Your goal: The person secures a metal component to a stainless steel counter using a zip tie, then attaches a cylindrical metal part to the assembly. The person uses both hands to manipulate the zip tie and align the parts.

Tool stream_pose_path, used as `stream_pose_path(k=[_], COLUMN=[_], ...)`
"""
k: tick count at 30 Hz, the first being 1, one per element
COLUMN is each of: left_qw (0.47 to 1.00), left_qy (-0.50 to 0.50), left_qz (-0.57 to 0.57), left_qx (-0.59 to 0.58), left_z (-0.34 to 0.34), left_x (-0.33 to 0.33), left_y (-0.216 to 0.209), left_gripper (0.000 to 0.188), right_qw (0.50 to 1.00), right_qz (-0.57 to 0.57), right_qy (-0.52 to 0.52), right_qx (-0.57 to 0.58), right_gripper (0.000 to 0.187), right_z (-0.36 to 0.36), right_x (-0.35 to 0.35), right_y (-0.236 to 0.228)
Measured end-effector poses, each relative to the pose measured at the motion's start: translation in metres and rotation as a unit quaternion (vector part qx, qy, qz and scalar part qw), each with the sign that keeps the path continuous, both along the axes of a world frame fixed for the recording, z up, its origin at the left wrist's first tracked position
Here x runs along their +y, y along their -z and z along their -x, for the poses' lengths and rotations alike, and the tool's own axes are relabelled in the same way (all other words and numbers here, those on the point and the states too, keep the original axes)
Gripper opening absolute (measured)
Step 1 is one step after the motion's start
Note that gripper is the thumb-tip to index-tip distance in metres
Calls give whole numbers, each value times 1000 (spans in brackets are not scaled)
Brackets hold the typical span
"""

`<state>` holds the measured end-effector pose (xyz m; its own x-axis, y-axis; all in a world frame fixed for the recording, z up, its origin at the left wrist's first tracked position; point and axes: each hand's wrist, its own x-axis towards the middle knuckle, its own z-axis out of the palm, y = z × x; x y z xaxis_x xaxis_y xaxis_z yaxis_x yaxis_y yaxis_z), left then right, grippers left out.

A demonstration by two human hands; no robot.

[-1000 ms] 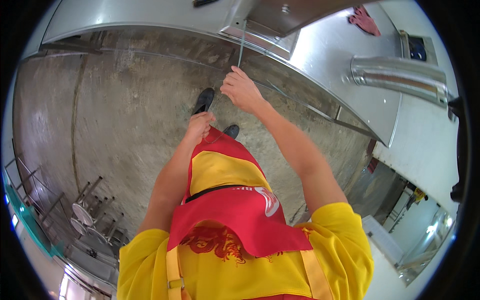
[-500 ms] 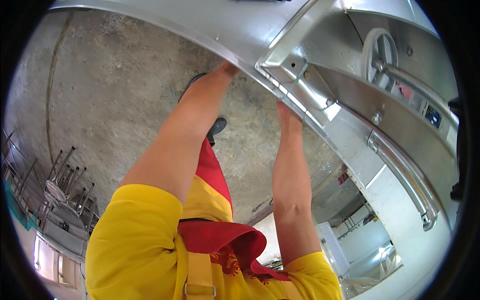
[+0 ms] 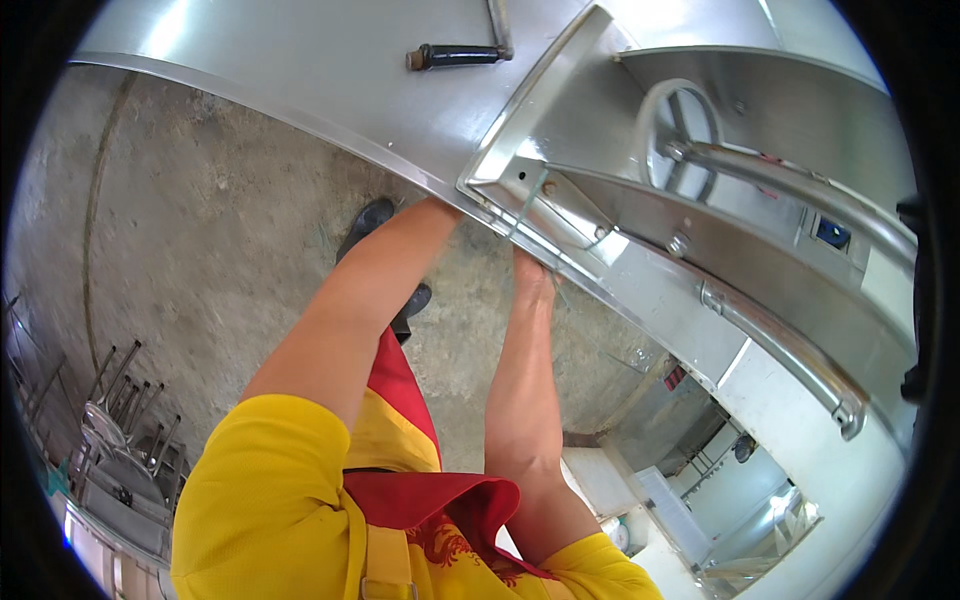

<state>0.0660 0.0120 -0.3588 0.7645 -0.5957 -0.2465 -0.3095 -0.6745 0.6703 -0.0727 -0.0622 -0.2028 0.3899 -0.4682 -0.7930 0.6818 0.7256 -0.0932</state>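
Note:
My left hand (image 3: 438,212) reaches in under the front edge of a stainless steel worktop (image 3: 300,95). Close by, below a bent metal corner bracket (image 3: 545,200), my right hand (image 3: 532,268) goes under the same edge. The fingers of both hands are hidden beneath the metal, so what they touch or hold does not show. A thin pale-green cord (image 3: 530,210) is looped around the bracket corner. On the worktop lies a crank with a black grip (image 3: 455,57).
To the right are a grey handwheel (image 3: 680,135), a long metal bar (image 3: 800,170) and a tubular handle (image 3: 780,345). Metal stools (image 3: 125,410) stand at the lower left on the concrete floor (image 3: 210,220). A white tray-like panel (image 3: 675,515) sits lower right.
The view has shifted, so the steel worktop and handwheel appear lower and further left, and the crank has come into sight. Both hands stay under the metal edge.

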Motion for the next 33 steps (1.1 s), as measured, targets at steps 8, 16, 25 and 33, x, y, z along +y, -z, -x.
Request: stream_pose_path(k=[8, 16, 25, 33], left_qw=[868, 559, 648, 802], left_qy=[-172, -230, -244, -183], left_qz=[194, 394, 365, 240], left_qx=[423, 692, 622, 516], left_z=[125, 130, 172, 159], left_x=[73, 62, 121, 208], left_y=[-142, -195, -251, -338], left_gripper=[28, 21, 13, 19], right_qw=[986, 955, 987, 745], right_qz=[33, 173, 79, -71], right_qy=[-118, -239, -139, -262], right_qx=[109, 28, 11, 609], right_gripper=[16, 25, 23, 18], right_z=[119, 131, 206, 474], right_x=[59, 97, 129, 57], right_y=[-13, -97, -117, -65])
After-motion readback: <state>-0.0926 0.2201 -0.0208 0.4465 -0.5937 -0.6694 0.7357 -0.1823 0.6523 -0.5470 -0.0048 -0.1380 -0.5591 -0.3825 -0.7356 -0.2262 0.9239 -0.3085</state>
